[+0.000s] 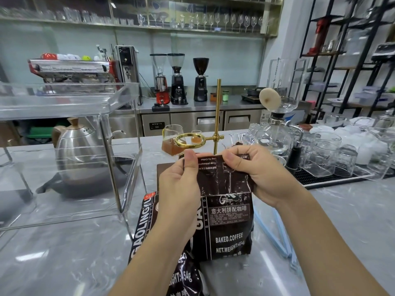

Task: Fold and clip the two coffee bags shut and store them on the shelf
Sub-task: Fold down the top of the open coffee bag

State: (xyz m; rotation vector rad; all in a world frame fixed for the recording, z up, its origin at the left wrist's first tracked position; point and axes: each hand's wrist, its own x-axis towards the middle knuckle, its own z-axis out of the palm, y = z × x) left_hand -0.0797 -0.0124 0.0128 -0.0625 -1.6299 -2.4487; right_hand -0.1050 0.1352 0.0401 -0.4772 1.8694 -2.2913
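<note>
A dark brown coffee bag (229,227) stands upright on the marble counter in front of me. Its top flap is bent over toward me. My left hand (181,182) pinches the flap's left corner and my right hand (256,169) pinches its right corner. A second coffee bag (147,227) lies flat on the counter to the left, partly under my left forearm. Two light blue clips (275,233) lie on the counter to the right of the standing bag. A clear acrylic shelf (70,103) stands at the left.
A steel kettle (79,154) sits inside the acrylic shelf. A brass pour-over stand (215,133) and a glass server of coffee (171,144) are just behind the bag. Glass cups (327,154) and a siphon (275,129) crowd the right.
</note>
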